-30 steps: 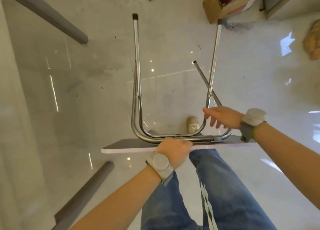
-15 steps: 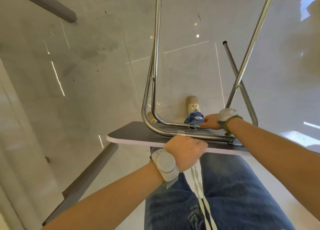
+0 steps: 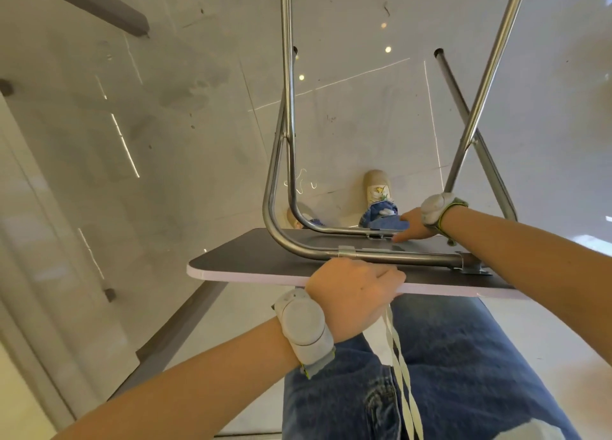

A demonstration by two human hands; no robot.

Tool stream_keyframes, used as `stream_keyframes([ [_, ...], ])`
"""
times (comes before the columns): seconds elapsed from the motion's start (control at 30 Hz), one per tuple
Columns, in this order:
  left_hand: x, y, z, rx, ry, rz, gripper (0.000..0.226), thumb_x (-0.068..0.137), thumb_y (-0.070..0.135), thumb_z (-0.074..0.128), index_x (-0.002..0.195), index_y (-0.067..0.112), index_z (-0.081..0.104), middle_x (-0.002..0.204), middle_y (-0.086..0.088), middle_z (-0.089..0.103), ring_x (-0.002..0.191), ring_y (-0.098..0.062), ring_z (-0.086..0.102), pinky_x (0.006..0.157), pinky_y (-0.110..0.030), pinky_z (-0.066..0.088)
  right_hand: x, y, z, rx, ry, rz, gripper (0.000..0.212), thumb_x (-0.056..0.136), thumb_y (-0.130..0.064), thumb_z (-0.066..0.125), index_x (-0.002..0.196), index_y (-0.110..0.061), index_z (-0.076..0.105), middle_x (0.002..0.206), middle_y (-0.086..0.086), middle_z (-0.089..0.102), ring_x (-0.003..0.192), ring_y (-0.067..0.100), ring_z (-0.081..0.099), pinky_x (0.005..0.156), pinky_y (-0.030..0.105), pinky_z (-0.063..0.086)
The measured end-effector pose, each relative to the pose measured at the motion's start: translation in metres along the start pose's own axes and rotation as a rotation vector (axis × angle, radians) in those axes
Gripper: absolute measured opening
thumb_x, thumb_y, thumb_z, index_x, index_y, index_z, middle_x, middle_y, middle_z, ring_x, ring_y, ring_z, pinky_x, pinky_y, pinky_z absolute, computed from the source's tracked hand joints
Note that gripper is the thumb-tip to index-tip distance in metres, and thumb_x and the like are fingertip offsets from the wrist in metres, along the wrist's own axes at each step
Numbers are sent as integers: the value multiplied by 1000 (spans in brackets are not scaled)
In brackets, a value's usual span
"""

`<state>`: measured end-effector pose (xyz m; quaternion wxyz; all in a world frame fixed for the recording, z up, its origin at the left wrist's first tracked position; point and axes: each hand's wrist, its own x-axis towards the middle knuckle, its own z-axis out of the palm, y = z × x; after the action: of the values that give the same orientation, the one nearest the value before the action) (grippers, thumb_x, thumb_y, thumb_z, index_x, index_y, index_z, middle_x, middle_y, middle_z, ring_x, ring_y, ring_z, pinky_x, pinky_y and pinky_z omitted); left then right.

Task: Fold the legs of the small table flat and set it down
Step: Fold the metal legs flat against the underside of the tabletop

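- Right now my left hand (image 3: 352,294) is clenched on the near edge of the small table (image 3: 251,257), which I hold upside down above my knees, off the floor (image 3: 165,125).
- My right hand (image 3: 410,226) rests on the underside by the far leg frame (image 3: 331,229); whether it grasps anything I cannot tell.
- To fold well, I'd steady the board with the left and push each leg frame near its hinge bracket (image 3: 470,267).
- Since half a second ago the board sits closer and flatter, and my right hand has reached further in.
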<state>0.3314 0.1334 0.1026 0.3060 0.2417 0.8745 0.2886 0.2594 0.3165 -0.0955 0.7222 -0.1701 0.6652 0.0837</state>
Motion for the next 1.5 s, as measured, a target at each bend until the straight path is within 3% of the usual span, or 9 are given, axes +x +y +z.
stream_keyframes([
  [0.23,-10,1,1,-20,9,18,30,66,13,86,93,13,73,83,-1,79,65,-17,75,50,-27,61,11,-10,11,-66,-10,3,87,81,-74,27,143,-13,37,150,11,38,132,29,40,114,42,30],
  [0.43,-16,4,-3,-22,58,36,28,68,11,84,94,12,73,83,-3,78,66,-18,74,48,-30,61,-16,-25,2,-17,-78,44,72,94,-56,24,150,-12,13,157,7,21,142,27,25,119,37,17],
  [0.77,-20,-1,-9,-21,222,3,34,57,9,91,88,11,77,78,-4,79,65,-20,75,52,-29,61,-57,-37,-16,-17,-103,-20,56,101,-34,22,148,-7,9,158,8,15,144,22,22,110,25,16],
  [0.87,-22,-1,-11,-18,227,53,37,55,11,93,89,12,77,81,-2,79,69,-18,76,57,-26,60,-34,-18,-3,25,-118,20,64,98,-45,26,148,-7,14,156,10,22,140,27,29,114,33,21],
  [0.97,-24,0,-9,-18,229,82,38,56,14,93,91,13,77,86,-2,79,74,-16,76,62,-25,60,-34,-7,5,5,-88,118,82,88,-64,31,144,-4,30,149,11,38,130,30,42,108,37,35],
  [1.23,-33,9,-1,-55,243,77,37,59,13,91,93,12,77,90,-2,79,78,-17,76,65,-26,60,-37,8,11,-219,-28,170,90,74,-82,24,131,-17,53,130,6,59,118,26,53,101,37,38],
  [1.37,-36,11,1,-52,249,82,38,59,13,92,94,12,78,92,-2,79,80,-17,76,68,-26,60,-39,10,12,-227,17,179,94,69,-86,22,125,-20,59,123,4,63,112,24,56,97,35,40],
  [1.5,-37,12,2,-54,255,99,36,60,13,91,94,12,78,92,-3,79,79,-17,76,68,-27,61,-40,14,15,-168,26,195,91,73,-83,22,127,-19,57,129,4,60,117,24,54,100,36,39],
])
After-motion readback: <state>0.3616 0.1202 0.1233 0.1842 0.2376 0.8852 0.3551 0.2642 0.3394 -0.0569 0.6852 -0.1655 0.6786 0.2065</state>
